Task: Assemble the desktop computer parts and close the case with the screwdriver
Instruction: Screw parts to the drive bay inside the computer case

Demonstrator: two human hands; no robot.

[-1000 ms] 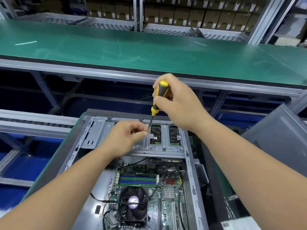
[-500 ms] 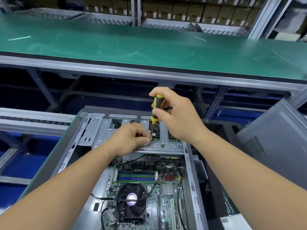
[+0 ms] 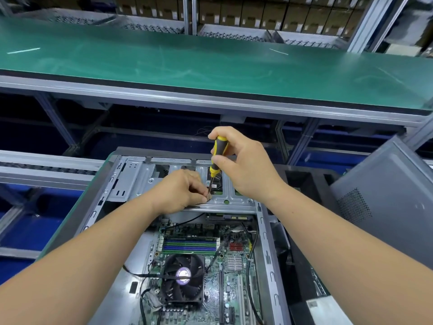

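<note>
Two hands meet over the drive bracket (image 3: 234, 198) at the far end of the open computer case (image 3: 131, 184), which lies on its side at the 6 o'clock part of the view. The right hand (image 3: 243, 165) grips the yellow-and-black handle of a screwdriver (image 3: 216, 158), held nearly upright with its thin shaft running down to the bracket. The left hand (image 3: 180, 193) has its fingertips pinched together right at the tip of the shaft; whatever it pinches there is too small and too covered to make out. Both forearms cross the case and hide parts of its near edges, and the bottom of the frame cuts off its lower end. Inside, at 6 o'clock from the hands, lies the motherboard (image 3: 234, 277) with a black CPU fan (image 3: 182, 277) bearing a round purple label whose writing cannot be read, blue and green memory slots (image 3: 189, 245) just beyond it, and black cables (image 3: 250, 266) looping across. At 3 o'clock a grey side panel (image 3: 386, 207) with a perforated vent leans tilted. At 12 o'clock runs a green-topped workbench (image 3: 210, 66), with brown cartons (image 3: 257, 12) on shelving behind.
</note>
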